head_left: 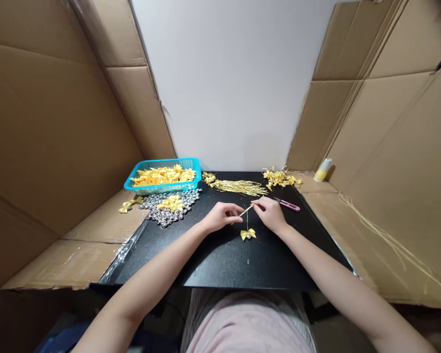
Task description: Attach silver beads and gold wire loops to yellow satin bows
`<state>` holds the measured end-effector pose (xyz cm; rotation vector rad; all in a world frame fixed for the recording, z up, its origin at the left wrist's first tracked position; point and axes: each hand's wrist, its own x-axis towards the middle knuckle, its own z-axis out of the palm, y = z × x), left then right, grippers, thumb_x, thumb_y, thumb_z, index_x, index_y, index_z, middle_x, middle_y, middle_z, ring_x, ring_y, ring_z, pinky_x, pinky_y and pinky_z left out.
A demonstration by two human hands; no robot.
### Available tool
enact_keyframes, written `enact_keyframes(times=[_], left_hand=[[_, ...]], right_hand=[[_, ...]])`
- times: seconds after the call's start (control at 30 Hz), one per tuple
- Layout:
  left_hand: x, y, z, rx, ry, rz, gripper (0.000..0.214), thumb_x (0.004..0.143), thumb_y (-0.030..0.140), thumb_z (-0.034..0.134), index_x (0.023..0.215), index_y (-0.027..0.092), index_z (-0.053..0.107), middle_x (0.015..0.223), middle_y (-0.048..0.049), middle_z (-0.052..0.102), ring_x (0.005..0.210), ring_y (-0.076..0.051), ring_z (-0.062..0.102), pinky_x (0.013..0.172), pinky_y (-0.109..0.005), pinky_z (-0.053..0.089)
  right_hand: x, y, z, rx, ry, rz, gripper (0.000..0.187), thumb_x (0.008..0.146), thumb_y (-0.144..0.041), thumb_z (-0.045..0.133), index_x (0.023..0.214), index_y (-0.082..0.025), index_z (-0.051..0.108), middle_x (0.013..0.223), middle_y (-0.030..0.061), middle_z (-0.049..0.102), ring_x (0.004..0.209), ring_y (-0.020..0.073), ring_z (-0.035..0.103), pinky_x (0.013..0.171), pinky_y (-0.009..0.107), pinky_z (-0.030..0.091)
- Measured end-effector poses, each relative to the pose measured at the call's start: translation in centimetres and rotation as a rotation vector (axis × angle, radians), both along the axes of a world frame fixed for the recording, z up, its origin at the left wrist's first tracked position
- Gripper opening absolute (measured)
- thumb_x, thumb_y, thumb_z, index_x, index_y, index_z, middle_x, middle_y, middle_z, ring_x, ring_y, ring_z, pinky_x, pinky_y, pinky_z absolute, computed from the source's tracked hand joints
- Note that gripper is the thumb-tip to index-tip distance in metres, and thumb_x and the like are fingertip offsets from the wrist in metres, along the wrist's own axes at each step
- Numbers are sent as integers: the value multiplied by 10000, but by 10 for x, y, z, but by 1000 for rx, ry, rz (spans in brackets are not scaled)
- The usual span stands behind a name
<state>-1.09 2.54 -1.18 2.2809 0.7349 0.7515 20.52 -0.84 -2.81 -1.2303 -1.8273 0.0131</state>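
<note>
Cardboard walls (51,127) close in the left of the frame, and 1 loose yellow bow (130,205) lies on the cardboard ledge at centre left. Just above it to the right stands a teal basket (161,189) heaped with yellow bows. In front of the basket, a pile of silver bells (161,215) spreads onto the corner of the black mat (224,260), with a few more bows lying on top of it.

None of this lies in my way, as the middle of the mat is bare around my 2 hands. My left forearm comes in from the lower left. My left hand (220,215) is curled with its fingertips pinched on one end of a gold strand (246,211). A thin thread drops from that strand to a small gold bow (248,234) just below. I cannot tell whether the bow touches the mat.

Behind it, at the mat's far edge, lies a bundle of gold cords (238,186). My right hand (270,213), reaching in from the lower right, pinches the strand's other end. Pink scissors (288,204) lie just beside it. A heap of finished bows (281,177) sits further back, a small bottle (322,170) leans at the right wall, and pale loose strands (389,240) trail across the cardboard at far right.
</note>
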Motion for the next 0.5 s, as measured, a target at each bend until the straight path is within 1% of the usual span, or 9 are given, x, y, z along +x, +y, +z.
enact_keyframes(times=[0.07,0.13,0.23,0.37,0.5], left_hand=[[0,1,-1,44,22,17,286,744,327,741,968,151,728,623,8,659,527,-100,528,558,-210,425],[1,2,-4,99,36,49,198,722,273,758,887,164,745,641,2,671,562,-111,551,604,-219,434],[3,3,-6,172,44,105,79,746,225,726,801,169,739,689,-19,685,620,-130,587,661,-231,443],[6,1,-4,210,42,154,63,776,198,675,779,165,729,693,-31,682,634,-141,593,674,-241,447],[5,-3,0,177,-2,194,92,775,223,665,737,172,732,682,-37,684,621,-142,584,669,-248,448]], right_hand=[[-3,-3,2,-12,15,7,173,834,-178,568,794,-185,736,758,74,713,722,209,652,699,323,499],[-5,-5,4,-30,33,13,172,820,-170,573,775,-189,738,732,65,705,694,199,641,680,311,489],[-8,-9,7,-68,76,17,169,794,-158,582,734,-190,738,682,48,694,616,174,610,625,288,468],[-13,-12,7,-143,177,10,151,771,-205,617,673,-186,729,610,31,687,548,159,587,557,269,443],[-17,-13,5,-240,305,17,125,729,-255,666,654,-177,728,585,32,696,539,170,610,549,276,454]])
